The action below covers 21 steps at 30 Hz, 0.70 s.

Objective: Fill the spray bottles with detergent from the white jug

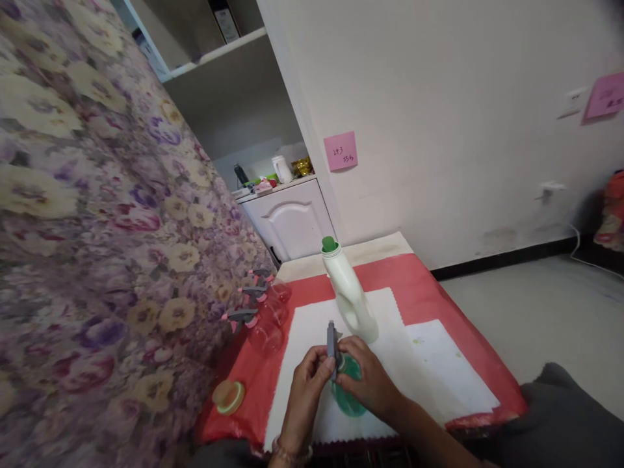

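At your far left hangs a flowered curtain (121, 227), and beside it, on the red cloth (424, 286), sits a round tub (229, 396) near the front edge. Behind the tub, three clear bottles (267, 337) with grey and pink spray tops stand in a row close to the curtain. Past them the cupboard (287, 221) is against the wall, small things on its ledge. In the middle, over the white mat (292, 364), your left hand (314, 367), a bracelet at its wrist, grips a grey spray head (332, 338) between thumb and fingers. Just to its right is the green bottle (353, 404), below both hands and over the mat; your right hand (365, 377) is closed about its neck, close beside your left. You cannot tell whether the head is seated on the neck, as your fingers cover the join. The white jug (348, 286), green cap on, stands just beyond your hands. Farther right, a white sheet (448, 370) with greenish spots lies on the cloth, near your knee (560, 416).
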Each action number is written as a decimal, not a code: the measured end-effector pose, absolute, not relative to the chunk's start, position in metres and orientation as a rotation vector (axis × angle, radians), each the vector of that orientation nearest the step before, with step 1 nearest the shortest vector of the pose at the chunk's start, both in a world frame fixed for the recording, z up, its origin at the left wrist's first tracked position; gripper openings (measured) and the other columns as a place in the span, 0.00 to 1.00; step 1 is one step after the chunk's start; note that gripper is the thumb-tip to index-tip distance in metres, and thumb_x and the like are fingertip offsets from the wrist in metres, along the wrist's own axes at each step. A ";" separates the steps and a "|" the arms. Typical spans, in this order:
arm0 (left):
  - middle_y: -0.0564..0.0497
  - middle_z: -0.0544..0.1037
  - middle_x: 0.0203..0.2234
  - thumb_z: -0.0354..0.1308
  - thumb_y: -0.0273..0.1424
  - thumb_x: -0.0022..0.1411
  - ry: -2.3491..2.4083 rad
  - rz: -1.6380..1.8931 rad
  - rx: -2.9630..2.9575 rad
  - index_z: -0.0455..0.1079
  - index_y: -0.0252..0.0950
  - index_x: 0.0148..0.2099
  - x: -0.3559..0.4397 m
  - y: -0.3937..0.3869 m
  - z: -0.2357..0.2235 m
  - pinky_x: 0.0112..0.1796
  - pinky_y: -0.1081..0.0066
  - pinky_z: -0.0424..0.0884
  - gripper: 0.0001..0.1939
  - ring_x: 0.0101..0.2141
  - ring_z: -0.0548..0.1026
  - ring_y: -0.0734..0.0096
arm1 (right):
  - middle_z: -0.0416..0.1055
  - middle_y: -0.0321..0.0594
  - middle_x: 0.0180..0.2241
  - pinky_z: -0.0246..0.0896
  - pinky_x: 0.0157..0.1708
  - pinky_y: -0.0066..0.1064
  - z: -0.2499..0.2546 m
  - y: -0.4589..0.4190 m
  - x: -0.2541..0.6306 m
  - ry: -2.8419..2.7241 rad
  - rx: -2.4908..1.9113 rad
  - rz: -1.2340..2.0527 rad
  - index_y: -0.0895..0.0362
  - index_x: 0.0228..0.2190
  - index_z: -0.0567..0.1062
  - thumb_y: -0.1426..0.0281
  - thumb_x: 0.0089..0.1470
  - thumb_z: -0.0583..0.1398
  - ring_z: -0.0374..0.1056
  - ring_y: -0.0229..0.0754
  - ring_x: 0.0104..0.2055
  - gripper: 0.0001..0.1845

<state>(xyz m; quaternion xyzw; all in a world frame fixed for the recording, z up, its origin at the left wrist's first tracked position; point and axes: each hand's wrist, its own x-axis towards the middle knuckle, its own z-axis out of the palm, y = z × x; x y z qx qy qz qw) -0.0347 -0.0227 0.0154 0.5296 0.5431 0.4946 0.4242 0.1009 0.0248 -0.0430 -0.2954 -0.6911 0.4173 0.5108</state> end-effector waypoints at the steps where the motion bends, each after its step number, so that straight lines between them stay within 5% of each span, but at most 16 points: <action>1: 0.50 0.77 0.34 0.61 0.40 0.59 1.355 1.239 1.322 0.73 0.36 0.43 -0.035 -0.022 0.015 0.42 0.70 0.66 0.15 0.39 0.71 0.64 | 0.69 0.42 0.42 0.60 0.50 0.39 -0.042 0.025 0.102 -1.688 -0.671 1.033 0.55 0.39 0.71 0.77 0.45 0.60 0.66 0.48 0.47 0.17; 7: 0.50 0.77 0.33 0.61 0.41 0.58 1.365 1.239 1.320 0.74 0.35 0.44 -0.035 -0.021 0.013 0.40 0.70 0.66 0.16 0.38 0.72 0.64 | 0.69 0.39 0.37 0.62 0.45 0.36 -0.042 0.024 0.099 -1.576 -0.753 0.966 0.55 0.33 0.71 0.78 0.43 0.61 0.67 0.45 0.42 0.12; 14: 0.49 0.79 0.37 0.61 0.41 0.58 1.373 1.253 1.290 0.74 0.36 0.45 -0.032 -0.022 0.015 0.43 0.69 0.66 0.16 0.41 0.72 0.62 | 0.71 0.41 0.40 0.62 0.48 0.38 -0.040 0.025 0.104 -1.689 -0.643 1.048 0.54 0.38 0.72 0.76 0.47 0.60 0.67 0.46 0.45 0.13; 21: 0.49 0.78 0.34 0.62 0.41 0.57 1.384 1.265 1.301 0.74 0.35 0.43 -0.031 -0.021 0.016 0.41 0.70 0.66 0.16 0.39 0.72 0.62 | 0.70 0.39 0.40 0.63 0.47 0.38 -0.043 0.025 0.102 -1.605 -0.742 0.993 0.54 0.36 0.72 0.77 0.41 0.63 0.67 0.46 0.45 0.17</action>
